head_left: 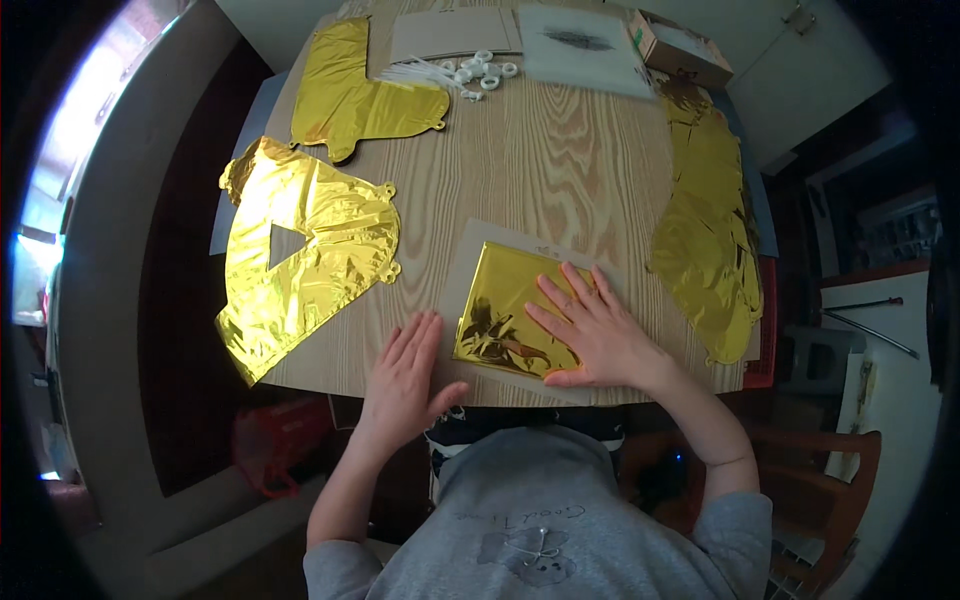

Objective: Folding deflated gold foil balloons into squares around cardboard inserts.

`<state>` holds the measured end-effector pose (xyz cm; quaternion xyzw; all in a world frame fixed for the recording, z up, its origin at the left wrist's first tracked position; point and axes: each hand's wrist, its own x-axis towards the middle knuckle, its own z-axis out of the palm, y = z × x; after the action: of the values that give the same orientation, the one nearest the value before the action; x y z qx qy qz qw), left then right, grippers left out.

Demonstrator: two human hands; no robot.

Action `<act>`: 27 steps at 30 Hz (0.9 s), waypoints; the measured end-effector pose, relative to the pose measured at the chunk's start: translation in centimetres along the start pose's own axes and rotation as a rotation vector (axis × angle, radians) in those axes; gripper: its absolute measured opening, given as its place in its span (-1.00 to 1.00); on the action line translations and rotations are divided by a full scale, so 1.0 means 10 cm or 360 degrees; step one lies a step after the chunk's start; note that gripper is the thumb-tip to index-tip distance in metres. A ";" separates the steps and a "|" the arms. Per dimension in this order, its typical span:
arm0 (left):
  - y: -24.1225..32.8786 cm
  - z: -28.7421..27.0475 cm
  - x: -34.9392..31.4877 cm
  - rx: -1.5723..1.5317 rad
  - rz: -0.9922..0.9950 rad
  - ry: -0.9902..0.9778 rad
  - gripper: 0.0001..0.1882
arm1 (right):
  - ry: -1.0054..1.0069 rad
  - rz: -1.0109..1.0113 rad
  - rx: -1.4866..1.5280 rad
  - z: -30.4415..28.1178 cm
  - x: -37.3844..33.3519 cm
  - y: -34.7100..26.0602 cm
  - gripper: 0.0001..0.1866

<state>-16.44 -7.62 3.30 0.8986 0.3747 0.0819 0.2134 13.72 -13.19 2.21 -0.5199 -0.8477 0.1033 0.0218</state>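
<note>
My right hand [600, 335] lies flat with fingers spread over a folded gold foil balloon [505, 300]. Beneath the foil is a pale grey-beige card [455, 290], whose border shows around it. My left hand [402, 370] rests near the table's front edge, fingers stretched out and holding nothing, just left of the card. Farther left, a flat gold foil balloon with a triangular opening [340, 225] hangs partly over the edge. Behind it lies an L-shaped gold foil balloon [335, 85].
At the table's [520, 170] far side are stacked cards [450, 35], white plastic rings [485, 70], thin white sticks [420, 72], a translucent bag [580, 70] and an open cardboard box [685, 50]. More gold foil [705, 230] lies along the right edge. A wooden chair [820, 450] stands at lower right.
</note>
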 end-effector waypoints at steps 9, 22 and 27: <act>0.20 0.05 -0.17 -0.0037 0.0015 -0.0084 -0.23 | -0.0109 -0.0126 0.0054 -0.08 -0.03 0.08 0.01; 0.20 0.12 0.93 0.0315 0.0674 -0.0205 -0.03 | 0.0137 0.0135 -0.0008 0.06 0.04 -0.08 0.08; 0.15 0.16 0.95 0.0388 0.0646 -0.0157 0.00 | 0.0104 0.0173 0.0034 0.09 0.07 -0.05 0.11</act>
<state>-8.23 -2.35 2.42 0.9775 0.1827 0.0333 0.1004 12.87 -12.95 1.42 -0.5680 -0.8159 0.0964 0.0492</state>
